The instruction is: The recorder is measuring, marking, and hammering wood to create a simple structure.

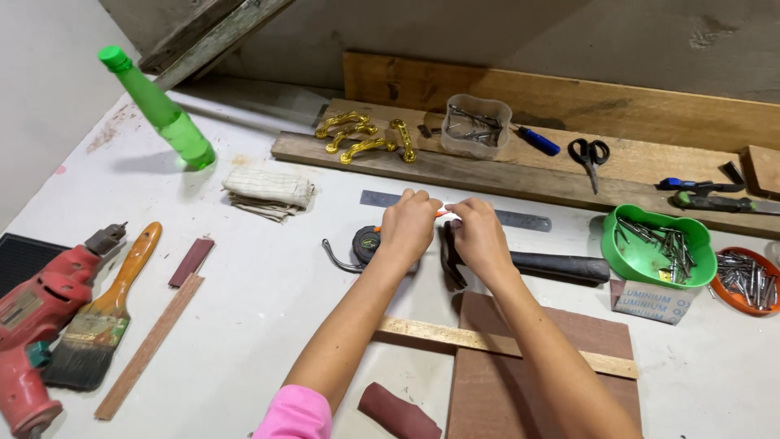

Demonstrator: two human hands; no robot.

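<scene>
Both hands meet above the desk (pixel 268 284): the left hand (pixel 409 225) and right hand (pixel 478 236) each pinch an end of a small orange pencil (pixel 442 212), its long axis running crosswise between their fingertips, equally near both.

Bare table (pixel 268 284) left of hands; hammer (pixel 528 262), steel ruler (pixel 520 219), green nail bowl (pixel 658 244) crowd the right.

Glossy green plastic bottle (pixel 166 114), matt wooden plank (pixel 520 175)
</scene>
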